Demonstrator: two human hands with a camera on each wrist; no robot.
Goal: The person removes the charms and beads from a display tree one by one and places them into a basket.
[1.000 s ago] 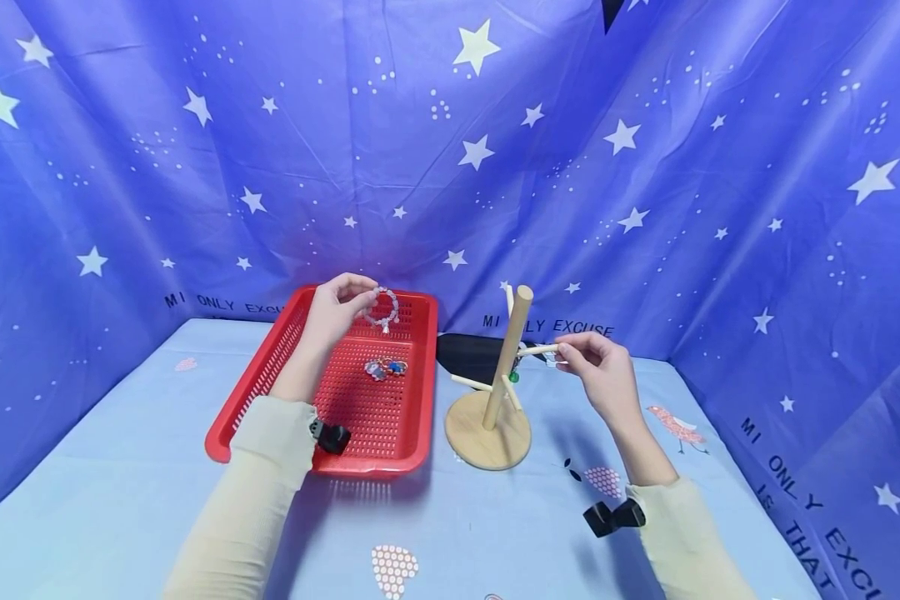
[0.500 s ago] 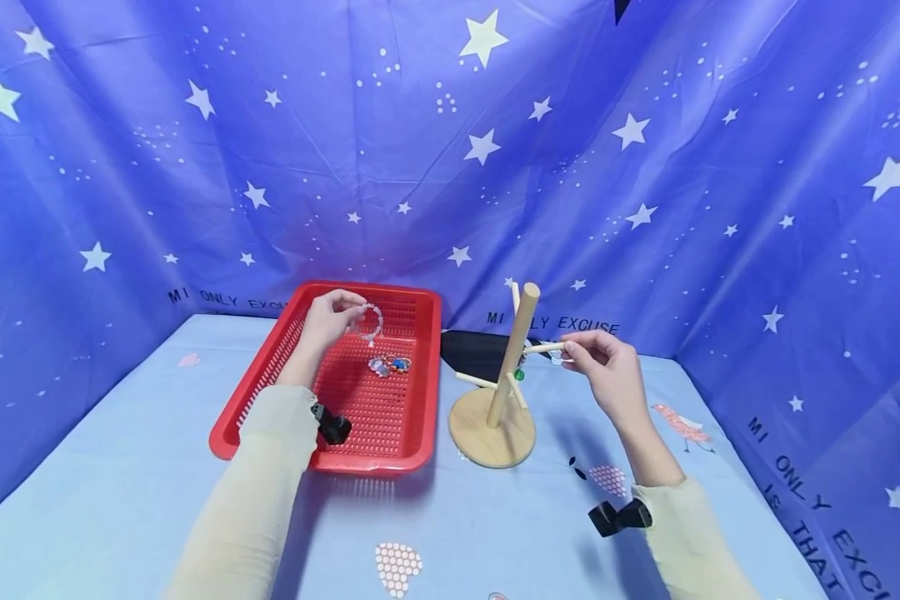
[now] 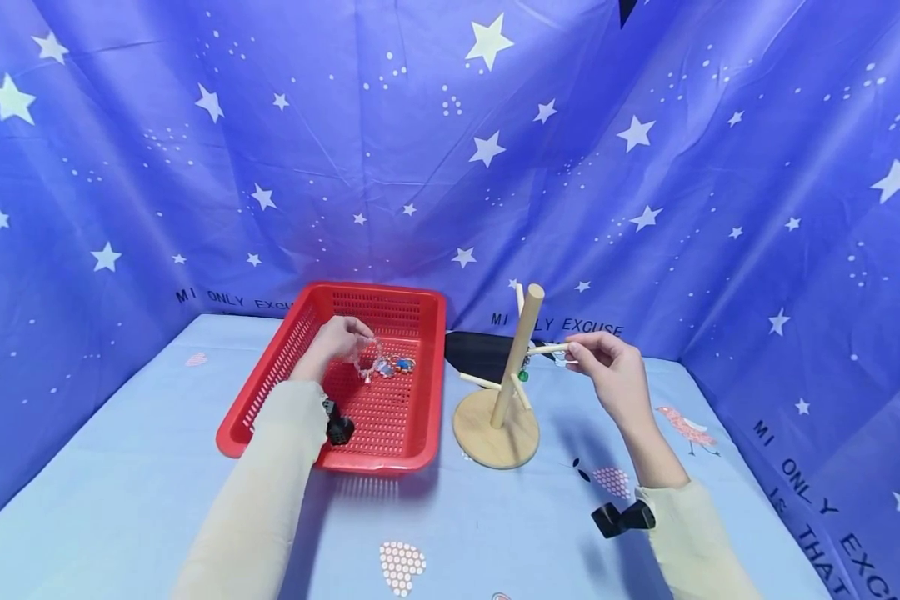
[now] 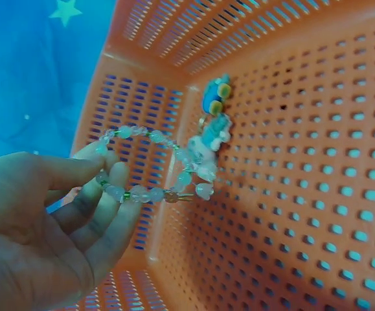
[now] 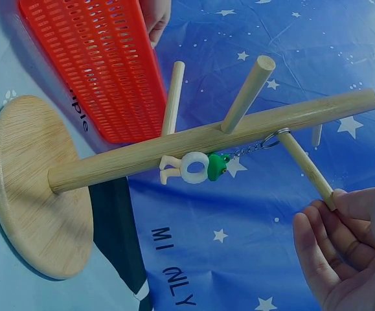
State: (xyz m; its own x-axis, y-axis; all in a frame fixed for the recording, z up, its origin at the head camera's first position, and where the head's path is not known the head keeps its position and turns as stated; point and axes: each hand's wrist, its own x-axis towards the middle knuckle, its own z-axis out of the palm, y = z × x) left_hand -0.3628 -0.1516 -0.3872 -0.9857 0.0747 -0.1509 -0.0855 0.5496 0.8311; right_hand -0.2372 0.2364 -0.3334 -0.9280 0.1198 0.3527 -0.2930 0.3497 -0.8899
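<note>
My left hand (image 3: 337,342) pinches a beaded bracelet (image 4: 138,194) of pale translucent beads with a small flower-like charm, low inside the red basket (image 3: 437,375). Beside the bracelet, on the basket floor, lie a pale blue-and-white figure keychain (image 4: 206,142) and a blue one with yellow round parts (image 4: 214,96). My right hand (image 3: 607,367) pinches the tip of one peg (image 5: 310,168) of a wooden stand (image 3: 517,354). From that peg, close to the post, hangs a keychain (image 5: 197,167) with a green-headed figure in a white ring.
The stand's round base (image 3: 495,446) is on the light blue tablecloth (image 3: 450,533), right of the basket. Other pegs (image 5: 249,94) stick out from its post. A blue star-patterned curtain (image 3: 390,167) rises behind.
My left hand has lowered the bracelet into the basket, down toward the keychains. My right hand stays at the peg tip. The head view has shifted slightly.
</note>
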